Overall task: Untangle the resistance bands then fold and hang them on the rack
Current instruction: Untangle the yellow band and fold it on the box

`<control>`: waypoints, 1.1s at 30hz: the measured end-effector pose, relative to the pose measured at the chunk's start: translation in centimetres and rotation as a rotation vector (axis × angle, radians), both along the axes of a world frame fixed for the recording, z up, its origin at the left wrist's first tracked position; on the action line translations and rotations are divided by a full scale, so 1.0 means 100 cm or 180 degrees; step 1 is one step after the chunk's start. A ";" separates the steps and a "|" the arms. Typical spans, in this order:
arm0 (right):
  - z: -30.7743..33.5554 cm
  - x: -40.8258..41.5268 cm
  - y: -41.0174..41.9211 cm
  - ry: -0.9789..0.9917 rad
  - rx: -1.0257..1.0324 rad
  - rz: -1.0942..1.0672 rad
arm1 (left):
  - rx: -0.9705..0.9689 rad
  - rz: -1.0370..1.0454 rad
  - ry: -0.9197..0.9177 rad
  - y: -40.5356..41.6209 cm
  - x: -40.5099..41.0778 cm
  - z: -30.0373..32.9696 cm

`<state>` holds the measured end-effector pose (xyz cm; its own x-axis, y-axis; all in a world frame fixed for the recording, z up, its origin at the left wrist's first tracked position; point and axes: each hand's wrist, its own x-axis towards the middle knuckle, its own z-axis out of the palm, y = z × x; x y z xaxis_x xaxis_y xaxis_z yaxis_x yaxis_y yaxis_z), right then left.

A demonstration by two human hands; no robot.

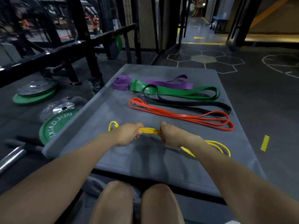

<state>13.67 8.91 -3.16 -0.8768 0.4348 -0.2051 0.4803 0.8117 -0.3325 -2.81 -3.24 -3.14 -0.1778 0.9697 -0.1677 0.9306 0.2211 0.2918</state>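
Yellow band (pixel 149 131) is bunched between both fists at lower centre, just above the grey mat (pixel 113 110). Left hand (pixel 128 134) and right hand (pixel 172 135) are both closed tight around it, arms stretched forward over the knees; a small loop pokes out left of the left fist and longer loops trail onto the mat at lower right. Further up the mat lie the red band (pixel 181 116), then black band (pixel 191 104), green band (pixel 176 92) and purple band (pixel 155 83), side by side. Weight plates (pixel 53 125) sit on the floor at left.
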 end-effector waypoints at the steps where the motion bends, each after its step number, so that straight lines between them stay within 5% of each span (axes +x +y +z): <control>1: 0.005 -0.009 -0.001 0.0152 -0.0137 0.0012 | 0.0117 0.0116 -0.0068 -0.007 -0.007 0.007; 15: 0.080 -0.194 -0.062 0.1243 -0.0928 0.1628 | 0.1166 0.1926 -0.0123 -0.142 -0.095 0.098; 33: 0.195 -0.234 -0.379 0.2208 -0.2337 0.2801 | 0.2575 0.3505 0.0149 -0.464 -0.019 0.201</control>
